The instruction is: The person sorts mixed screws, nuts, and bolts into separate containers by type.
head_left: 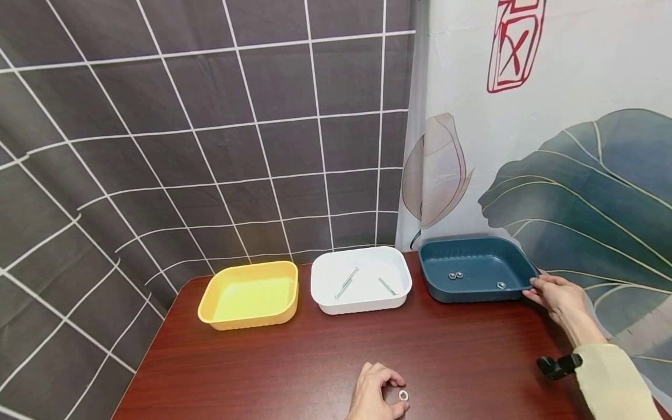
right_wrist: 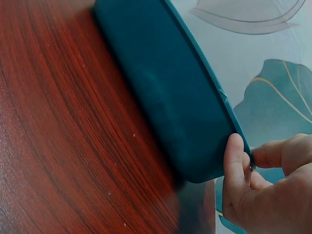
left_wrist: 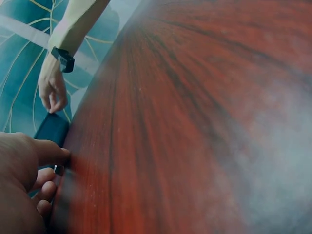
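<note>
My left hand (head_left: pixel 375 391) is low on the table, thumb and index finger bent and spaced apart on either side of a small metal nut (head_left: pixel 403 395). In the left wrist view the nut (left_wrist: pixel 59 169) shows as a dark spot by the fingertips. My right hand (head_left: pixel 559 297) pinches the near right corner of a dark blue tray (head_left: pixel 472 294). The right wrist view shows fingers (right_wrist: pixel 235 151) on the outer wall of the tray (right_wrist: pixel 161 92) and the thumb side at its rim. Inside the blue tray are three nuts (head_left: pixel 455 276).
A white tray (head_left: pixel 362 304) holding a few long bolts (head_left: pixel 346 283) stands left of the blue one. Farther left is a yellow tray (head_left: pixel 249 321). All are along the back of the brown table (head_left: pixel 252 367), against a dark gridded curtain (head_left: pixel 220 105) and a printed white one (head_left: pixel 457 70).
</note>
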`<state>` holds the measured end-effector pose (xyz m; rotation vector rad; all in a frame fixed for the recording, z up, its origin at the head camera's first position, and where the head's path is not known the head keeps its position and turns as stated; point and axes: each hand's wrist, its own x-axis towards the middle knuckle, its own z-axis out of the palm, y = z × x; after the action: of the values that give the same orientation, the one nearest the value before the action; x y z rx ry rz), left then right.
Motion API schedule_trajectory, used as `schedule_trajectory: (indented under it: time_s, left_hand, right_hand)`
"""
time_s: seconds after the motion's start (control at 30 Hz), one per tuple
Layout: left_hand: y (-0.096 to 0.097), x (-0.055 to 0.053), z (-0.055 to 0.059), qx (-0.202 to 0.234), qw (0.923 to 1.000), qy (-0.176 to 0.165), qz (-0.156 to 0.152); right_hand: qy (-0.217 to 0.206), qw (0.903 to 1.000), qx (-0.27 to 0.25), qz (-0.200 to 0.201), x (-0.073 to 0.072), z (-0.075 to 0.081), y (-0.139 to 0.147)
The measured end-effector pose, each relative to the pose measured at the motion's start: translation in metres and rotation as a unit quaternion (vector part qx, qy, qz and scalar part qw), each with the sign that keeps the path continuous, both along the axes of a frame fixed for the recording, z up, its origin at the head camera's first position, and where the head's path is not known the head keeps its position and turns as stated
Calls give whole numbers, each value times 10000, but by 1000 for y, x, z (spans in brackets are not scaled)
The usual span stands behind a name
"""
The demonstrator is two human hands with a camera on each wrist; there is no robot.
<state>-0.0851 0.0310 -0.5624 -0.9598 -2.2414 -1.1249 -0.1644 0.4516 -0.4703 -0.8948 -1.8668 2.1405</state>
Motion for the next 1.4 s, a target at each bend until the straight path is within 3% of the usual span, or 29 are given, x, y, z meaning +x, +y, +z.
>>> schedule_trajectory:
  time_s: [0.43, 0.6, 0.73, 0.87, 1.1, 1.4]
  left_hand:
    - [5, -1, 4, -103, 9997, 222, 21]
    - [3, -2, 7, 40, 9999, -32, -158]
    - [2, -6, 17, 106, 9990, -425, -96]
    - [4, -16, 36, 131, 9971, -753, 18]
    - [18, -46, 71, 90, 9936, -1125, 42]
    - [47, -78, 92, 103, 9938, -1106, 43]
  right_hand:
    - [87, 10000, -44, 13, -1, 1, 0]
    - [64, 10000, -66, 1, -1, 0, 0]
    - [76, 10000, -15, -5, -1, 0, 1]
    - [100, 9999, 8, 3, -1, 0, 2]
    - [157, 9999, -32, -41, -1, -3, 1]
    - [110, 9999, 38, -19, -1, -3, 0]
